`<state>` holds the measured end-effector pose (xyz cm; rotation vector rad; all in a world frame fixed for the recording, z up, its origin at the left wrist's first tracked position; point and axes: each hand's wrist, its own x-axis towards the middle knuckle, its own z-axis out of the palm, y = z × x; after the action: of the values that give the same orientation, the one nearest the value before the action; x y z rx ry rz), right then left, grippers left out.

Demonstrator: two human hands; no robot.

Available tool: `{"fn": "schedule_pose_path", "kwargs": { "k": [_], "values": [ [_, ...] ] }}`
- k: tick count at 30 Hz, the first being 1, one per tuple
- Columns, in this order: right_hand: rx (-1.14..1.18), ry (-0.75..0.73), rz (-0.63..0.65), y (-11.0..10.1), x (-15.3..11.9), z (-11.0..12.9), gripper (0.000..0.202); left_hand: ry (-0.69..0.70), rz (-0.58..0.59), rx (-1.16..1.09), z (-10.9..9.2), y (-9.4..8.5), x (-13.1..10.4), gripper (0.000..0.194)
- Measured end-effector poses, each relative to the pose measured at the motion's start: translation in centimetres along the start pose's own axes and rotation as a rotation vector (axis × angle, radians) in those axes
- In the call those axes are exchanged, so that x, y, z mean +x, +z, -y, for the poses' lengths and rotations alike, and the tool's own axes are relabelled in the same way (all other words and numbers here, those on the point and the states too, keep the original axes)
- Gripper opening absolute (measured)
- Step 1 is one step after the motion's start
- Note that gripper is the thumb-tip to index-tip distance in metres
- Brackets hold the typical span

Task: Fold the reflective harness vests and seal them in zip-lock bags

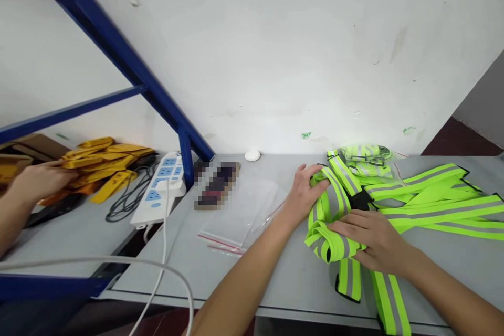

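Observation:
Neon yellow-green straps with grey reflective stripes (441, 213) spread over the right part of the grey table, and two ends hang toward its front edge. One portion is gathered into a rolled bundle (334, 241). My left hand (306, 191) grips the bundle's upper left side, thumb and fingers closed on the strap. From the right, my right hand (372, 236) presses round the bundle's right side, beside a black connector piece (360, 200). Behind the hands, folded straps in a clear bag (368, 160) lie near the wall.
Clear zip bags (240, 215) with red seals, a pixelated item (218, 186) and a white round object (252, 155) lie left of my hands. Further left are a power strip (159, 189), white cable, blue frame (157, 102), and another person's hand (43, 181) at yellow straps (114, 160).

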<state>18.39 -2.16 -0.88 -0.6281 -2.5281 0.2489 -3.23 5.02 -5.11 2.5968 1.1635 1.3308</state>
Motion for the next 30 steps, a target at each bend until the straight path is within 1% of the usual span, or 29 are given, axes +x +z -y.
{"fn": "schedule_pose_path", "kwargs": {
  "k": [1, 2, 3, 4, 5, 6, 7, 8, 9, 10, 11, 12, 14, 16, 19, 21, 22, 23, 24, 25, 26, 27, 28, 29, 30],
  "values": [
    [0.030, 0.020, 0.018, 0.0, 0.0, 0.0, 0.048, -0.040, -0.078, -0.030, -0.1, 0.3, 0.1, 0.018],
    [0.057, 0.038, 0.042, 0.2, 0.0, 0.1, 0.048, -0.093, -0.160, -0.060, -0.2, 0.5, 0.2, 0.020],
    [0.076, 0.052, 0.076, 0.4, 0.0, 0.1, 0.048, -0.167, -0.232, -0.091, -0.3, 0.6, 0.4, 0.028],
    [0.090, 0.062, 0.120, 0.7, 0.0, 0.2, 0.049, -0.262, -0.275, -0.130, -0.4, 0.6, 0.6, 0.038],
    [0.097, 0.068, 0.167, 1.0, 0.1, 0.3, 0.049, -0.371, -0.274, -0.173, -0.6, 0.5, 0.9, 0.046],
    [0.100, 0.075, 0.212, 1.4, 0.2, 0.4, 0.048, -0.476, -0.219, -0.214, -0.8, 0.3, 1.1, 0.050],
    [0.099, 0.084, 0.245, 1.8, 0.2, 0.5, 0.048, -0.563, -0.114, -0.253, -0.9, 0.0, 1.2, 0.047],
    [0.096, 0.097, 0.266, 2.2, 0.3, 0.6, 0.047, -0.631, 0.011, -0.288, -1.0, -0.3, 1.3, 0.040],
    [0.094, 0.112, 0.272, 2.5, 0.4, 0.6, 0.048, -0.673, 0.125, -0.312, -1.1, -0.6, 1.4, 0.031],
    [0.091, 0.127, 0.265, 2.7, 0.4, 0.6, 0.049, -0.694, 0.202, -0.333, -1.1, -0.9, 1.4, 0.026],
    [0.085, 0.135, 0.248, 2.9, 0.4, 0.5, 0.050, -0.714, 0.232, -0.364, -1.0, -1.0, 1.5, 0.024],
    [0.076, 0.140, 0.224, 3.0, 0.3, 0.4, 0.050, -0.743, 0.225, -0.405, -0.8, -1.1, 1.5, 0.024],
    [0.054, 0.143, 0.151, 3.0, 0.1, 0.1, 0.049, -0.825, 0.170, -0.498, -0.1, -1.3, 1.6, 0.024],
    [0.024, 0.158, 0.050, 2.9, -0.1, -0.3, 0.047, -0.878, 0.150, -0.578, 0.5, -1.6, 1.9, 0.026],
    [-0.008, 0.252, -0.125, 2.5, -0.2, -1.0, 0.040, -0.902, 0.145, -0.672, 1.1, -2.7, 2.3, 0.034],
    [0.009, 0.370, -0.239, 2.1, -0.1, -1.5, 0.035, -0.859, 0.161, -0.771, 1.1, -3.8, 2.4, 0.040],
    [0.031, 0.444, -0.293, 1.9, -0.1, -1.7, 0.035, -0.807, 0.199, -0.829, 0.9, -4.4, 2.5, 0.041],
    [0.061, 0.529, -0.338, 1.6, 0.0, -1.9, 0.035, -0.735, 0.267, -0.887, 0.8, -4.9, 2.5, 0.041],
    [0.096, 0.622, -0.371, 1.4, 0.1, -2.0, 0.036, -0.652, 0.360, -0.932, 0.5, -5.4, 2.4, 0.044],
    [0.136, 0.717, -0.392, 1.1, 0.2, -2.1, 0.039, -0.573, 0.467, -0.954, 0.3, -5.8, 2.4, 0.058],
    [0.178, 0.804, -0.402, 0.9, 0.3, -2.2, 0.042, -0.516, 0.565, -0.947, 0.0, -6.0, 2.3, 0.080],
    [0.220, 0.876, -0.404, 0.6, 0.4, -2.2, 0.045, -0.490, 0.637, -0.925, -0.3, -6.0, 2.3, 0.101],
    [0.258, 0.928, -0.405, 0.5, 0.5, -2.2, 0.047, -0.498, 0.665, -0.896, -0.6, -5.8, 2.3, 0.114],
    [0.286, 0.957, -0.407, 0.3, 0.5, -2.2, 0.048, -0.533, 0.645, -0.881, -0.9, -5.5, 2.3, 0.116],
    [0.304, 0.962, -0.414, 0.3, 0.6, -2.2, 0.048, -0.586, 0.593, -0.887, -1.2, -5.1, 2.3, 0.108]
  ]
}}
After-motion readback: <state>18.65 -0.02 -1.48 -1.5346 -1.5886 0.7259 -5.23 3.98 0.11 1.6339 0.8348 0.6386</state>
